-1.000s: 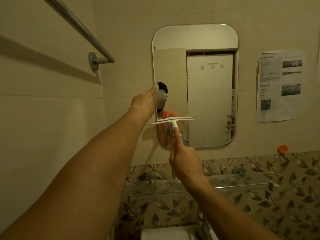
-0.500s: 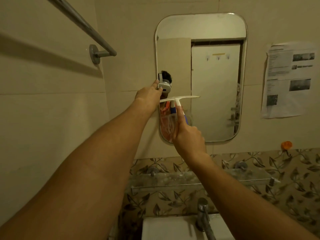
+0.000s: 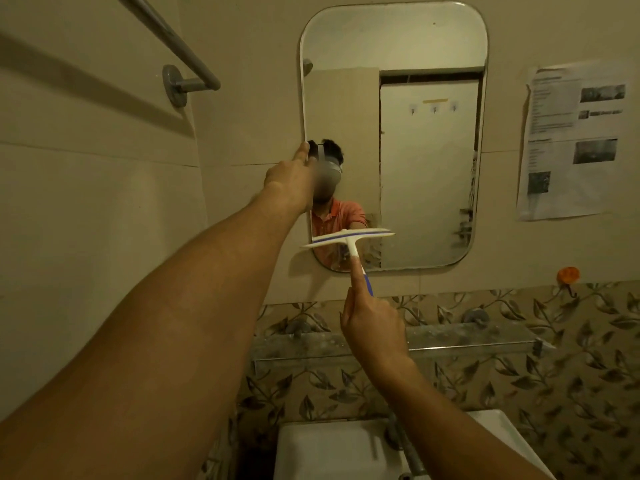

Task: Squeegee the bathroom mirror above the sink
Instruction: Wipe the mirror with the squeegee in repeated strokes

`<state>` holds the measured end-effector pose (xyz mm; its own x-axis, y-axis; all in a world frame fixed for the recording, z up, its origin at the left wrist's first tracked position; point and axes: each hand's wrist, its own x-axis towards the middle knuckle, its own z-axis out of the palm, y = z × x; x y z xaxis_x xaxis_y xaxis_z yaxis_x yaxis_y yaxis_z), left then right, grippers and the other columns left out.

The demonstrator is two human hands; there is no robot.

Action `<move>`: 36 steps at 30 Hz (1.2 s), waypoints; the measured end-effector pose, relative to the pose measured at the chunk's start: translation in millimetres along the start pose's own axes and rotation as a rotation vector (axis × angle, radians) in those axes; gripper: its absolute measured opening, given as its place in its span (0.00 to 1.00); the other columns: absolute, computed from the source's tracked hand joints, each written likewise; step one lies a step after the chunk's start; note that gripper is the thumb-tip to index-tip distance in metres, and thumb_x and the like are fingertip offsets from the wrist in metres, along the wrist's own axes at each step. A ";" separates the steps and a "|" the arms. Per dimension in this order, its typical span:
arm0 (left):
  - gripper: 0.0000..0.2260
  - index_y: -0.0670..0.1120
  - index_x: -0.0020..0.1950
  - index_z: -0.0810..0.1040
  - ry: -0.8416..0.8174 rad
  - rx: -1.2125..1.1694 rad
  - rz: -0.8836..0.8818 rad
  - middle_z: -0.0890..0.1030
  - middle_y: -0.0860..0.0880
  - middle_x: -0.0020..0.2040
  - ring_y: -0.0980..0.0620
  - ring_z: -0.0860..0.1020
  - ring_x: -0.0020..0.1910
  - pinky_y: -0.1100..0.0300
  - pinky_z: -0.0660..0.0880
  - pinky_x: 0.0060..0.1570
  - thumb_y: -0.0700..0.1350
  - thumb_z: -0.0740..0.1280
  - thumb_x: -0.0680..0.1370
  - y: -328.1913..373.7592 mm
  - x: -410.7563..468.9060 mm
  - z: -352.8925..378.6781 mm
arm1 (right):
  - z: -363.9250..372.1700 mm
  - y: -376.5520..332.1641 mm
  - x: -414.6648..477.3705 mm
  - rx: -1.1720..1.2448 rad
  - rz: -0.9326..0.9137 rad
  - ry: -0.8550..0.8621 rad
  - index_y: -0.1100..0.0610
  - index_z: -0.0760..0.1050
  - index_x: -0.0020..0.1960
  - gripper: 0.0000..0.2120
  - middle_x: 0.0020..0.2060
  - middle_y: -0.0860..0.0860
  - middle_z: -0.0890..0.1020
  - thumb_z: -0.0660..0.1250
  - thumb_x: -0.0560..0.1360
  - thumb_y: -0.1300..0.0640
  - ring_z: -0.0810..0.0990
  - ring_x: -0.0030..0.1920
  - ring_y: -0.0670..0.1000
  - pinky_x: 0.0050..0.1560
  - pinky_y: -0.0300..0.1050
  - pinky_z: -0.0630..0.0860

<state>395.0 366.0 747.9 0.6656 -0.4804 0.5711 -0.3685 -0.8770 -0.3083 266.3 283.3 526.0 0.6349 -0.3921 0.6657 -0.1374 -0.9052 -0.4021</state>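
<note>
A rounded rectangular mirror (image 3: 426, 161) hangs on the beige tiled wall above the white sink (image 3: 332, 448). My right hand (image 3: 372, 320) grips the blue handle of a white squeegee (image 3: 346, 237), with the index finger laid along its neck. The squeegee blade lies across the mirror's lower left part. My left hand (image 3: 294, 174) reaches up to the mirror's left edge and holds it at mid height. The mirror reflects a person in an orange shirt and a door.
A metal towel bar (image 3: 173, 43) runs along the left wall at the top. A glass shelf (image 3: 467, 337) sits below the mirror, over a leaf-patterned tile band. A printed paper (image 3: 575, 140) is stuck right of the mirror, an orange hook (image 3: 568, 275) below it. The tap (image 3: 405, 448) stands over the sink.
The squeegee rose up the mirror's left side half a second ago and has now come back down to the lower part. My left hand has stayed on the mirror's left edge.
</note>
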 end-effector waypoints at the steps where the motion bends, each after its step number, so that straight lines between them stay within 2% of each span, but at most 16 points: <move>1: 0.37 0.48 0.83 0.48 -0.002 0.002 0.001 0.38 0.47 0.82 0.38 0.72 0.67 0.48 0.77 0.52 0.43 0.66 0.79 0.4 -0.6 0.0 | 2.4 2.3 -3.6 -0.004 0.002 -0.005 0.40 0.25 0.78 0.41 0.27 0.49 0.71 0.55 0.85 0.56 0.70 0.25 0.49 0.23 0.44 0.62; 3: 0.37 0.48 0.83 0.48 -0.006 0.008 -0.001 0.38 0.47 0.82 0.38 0.72 0.67 0.48 0.77 0.54 0.44 0.66 0.80 1.1 -1.7 -0.7 | 7.8 6.6 -8.8 -0.002 -0.007 -0.015 0.39 0.22 0.77 0.42 0.28 0.49 0.71 0.55 0.85 0.55 0.70 0.25 0.48 0.24 0.43 0.62; 6: 0.38 0.48 0.83 0.48 -0.012 0.009 -0.002 0.38 0.46 0.82 0.38 0.72 0.66 0.48 0.78 0.54 0.44 0.67 0.79 1.8 -3.6 -1.9 | 15.3 12.0 -15.6 0.004 -0.003 -0.042 0.38 0.17 0.73 0.44 0.30 0.49 0.73 0.55 0.85 0.54 0.73 0.27 0.48 0.26 0.44 0.70; 9: 0.38 0.48 0.83 0.48 -0.011 0.017 0.000 0.38 0.46 0.82 0.38 0.73 0.66 0.48 0.78 0.54 0.43 0.67 0.79 1.8 -4.6 -2.8 | 20.1 16.7 -22.8 0.018 0.024 -0.079 0.38 0.19 0.73 0.41 0.31 0.50 0.74 0.54 0.86 0.53 0.75 0.29 0.49 0.30 0.47 0.78; 17: 0.39 0.47 0.82 0.49 -0.001 0.020 0.008 0.39 0.47 0.82 0.39 0.74 0.64 0.49 0.78 0.50 0.44 0.68 0.78 -0.5 -3.6 -3.8 | 10.0 20.1 -22.3 0.022 0.012 -0.111 0.41 0.29 0.80 0.35 0.31 0.48 0.74 0.51 0.86 0.51 0.72 0.27 0.46 0.26 0.40 0.68; 19: 0.35 0.48 0.81 0.57 0.030 0.009 0.011 0.43 0.47 0.82 0.39 0.76 0.63 0.50 0.78 0.48 0.45 0.69 0.77 -2.3 -1.0 -6.5 | -4.9 19.7 -15.0 0.061 -0.018 -0.083 0.40 0.30 0.81 0.35 0.30 0.48 0.74 0.51 0.86 0.50 0.72 0.26 0.46 0.25 0.39 0.68; 22: 0.23 0.49 0.72 0.71 0.138 -0.014 0.016 0.56 0.47 0.81 0.41 0.78 0.60 0.51 0.77 0.46 0.46 0.69 0.78 -6.6 4.7 -10.1 | -44.5 18.8 24.2 0.138 -0.059 0.015 0.37 0.30 0.80 0.34 0.29 0.48 0.75 0.51 0.86 0.47 0.73 0.25 0.44 0.24 0.36 0.72; 24: 0.22 0.48 0.72 0.71 0.206 -0.020 0.019 0.64 0.45 0.78 0.41 0.78 0.60 0.49 0.78 0.49 0.46 0.69 0.78 -7.9 8.4 -8.1 | -77.0 16.0 63.3 0.190 -0.072 0.083 0.34 0.32 0.80 0.32 0.31 0.49 0.77 0.51 0.86 0.46 0.75 0.24 0.45 0.23 0.35 0.73; 27: 0.28 0.49 0.77 0.63 0.238 -0.003 0.030 0.68 0.44 0.75 0.40 0.78 0.60 0.49 0.78 0.49 0.45 0.69 0.79 -4.9 12.2 -5.6 | -124.0 7.2 120.8 0.166 -0.083 0.210 0.37 0.38 0.82 0.30 0.28 0.49 0.74 0.50 0.86 0.46 0.71 0.21 0.45 0.19 0.33 0.65; 31: 0.27 0.48 0.77 0.63 0.258 0.012 0.018 0.65 0.42 0.76 0.40 0.80 0.55 0.50 0.78 0.45 0.47 0.67 0.80 -0.9 12.5 -2.2 | -165.8 -2.1 172.2 0.135 -0.077 0.222 0.39 0.41 0.83 0.30 0.30 0.51 0.75 0.52 0.86 0.48 0.73 0.25 0.48 0.25 0.42 0.69; 36: 0.27 0.48 0.78 0.62 0.251 0.038 -0.001 0.58 0.41 0.79 0.42 0.80 0.55 0.53 0.75 0.41 0.49 0.65 0.81 5.4 12.1 4.9 | -182.8 -13.5 203.4 0.110 -0.094 0.191 0.40 0.44 0.83 0.28 0.33 0.52 0.77 0.51 0.86 0.48 0.75 0.29 0.49 0.27 0.44 0.75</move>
<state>404.3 355.4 749.4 0.4823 -0.4672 0.7410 -0.3401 -0.8794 -0.3331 258.3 185.8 781.8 0.4842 -0.3403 0.8061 0.0054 -0.9201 -0.3916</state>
